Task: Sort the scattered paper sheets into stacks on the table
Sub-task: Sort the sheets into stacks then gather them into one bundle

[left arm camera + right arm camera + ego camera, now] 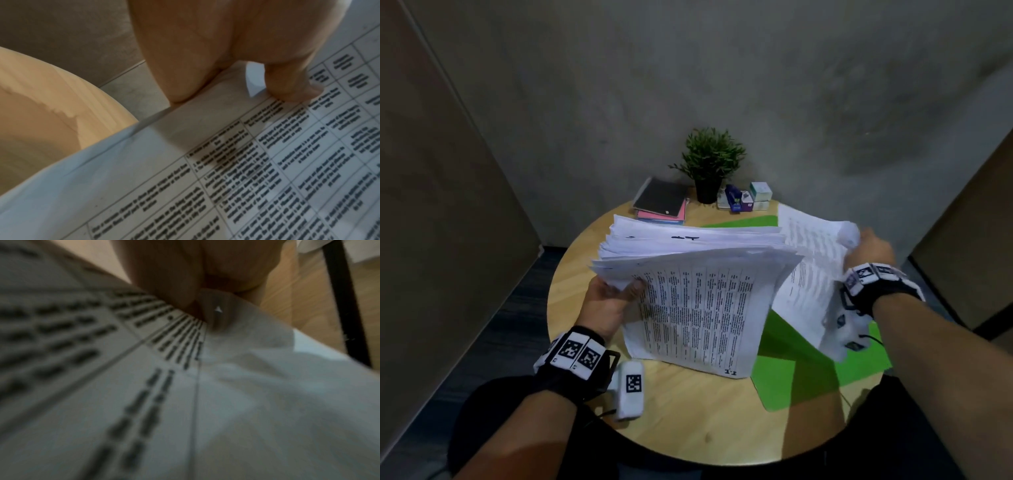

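Above the table (688,425), the left hand (609,301) grips a thick stack (698,274) by its left edge while the right hand (873,246) pinches one sheet (808,267) just beside it.

Two hands show: the left hand (606,301) at the lower left and the right hand (873,250) at the right. There is one thick pile of papers (688,246) in the middle, one loose sheet (808,260), one round tabletop (688,411), one potted plant (710,164) at the top, and one stack of notebooks (661,202).
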### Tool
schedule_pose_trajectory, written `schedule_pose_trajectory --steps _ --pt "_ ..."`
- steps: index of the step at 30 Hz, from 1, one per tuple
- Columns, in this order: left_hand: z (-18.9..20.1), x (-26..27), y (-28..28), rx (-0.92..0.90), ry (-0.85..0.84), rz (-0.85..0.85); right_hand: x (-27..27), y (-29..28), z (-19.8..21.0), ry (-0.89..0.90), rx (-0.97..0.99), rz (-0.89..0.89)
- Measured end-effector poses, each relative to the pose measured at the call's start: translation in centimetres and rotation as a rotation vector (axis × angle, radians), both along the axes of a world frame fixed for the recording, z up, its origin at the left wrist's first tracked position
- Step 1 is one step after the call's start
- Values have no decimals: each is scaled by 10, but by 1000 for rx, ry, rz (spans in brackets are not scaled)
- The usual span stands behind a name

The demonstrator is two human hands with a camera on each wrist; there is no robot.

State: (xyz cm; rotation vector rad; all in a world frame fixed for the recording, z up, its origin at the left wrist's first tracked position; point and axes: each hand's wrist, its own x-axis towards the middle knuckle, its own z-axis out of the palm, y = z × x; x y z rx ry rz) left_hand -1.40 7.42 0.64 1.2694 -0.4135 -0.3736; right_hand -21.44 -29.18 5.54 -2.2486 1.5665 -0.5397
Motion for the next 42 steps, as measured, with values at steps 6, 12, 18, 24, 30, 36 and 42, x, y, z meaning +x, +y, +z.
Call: schedule_pose_trajectory --steps 6,12,18,24,30,36,42 --pt "-2 4 -4 7 12 16 -14 -17 30 -170 -93 -70" --pt "2 4 -10 13 32 17 44 35 29 -601 142 394" --pt "5 1 -8 18 39 27 56 93 50 -875 741 799" --pt "7 -1 -12 34 48 35 56 113 49 -775 851 671" --pt "12 -7 -19 43 16 84 36 117 -2 -1029 1088 711" --pt "15 -8 -24 85 -68 96 37 146 -31 -722 546 607" --pt "32 -11 -21 1 -74 186 52 174 -23 -935 519 492"
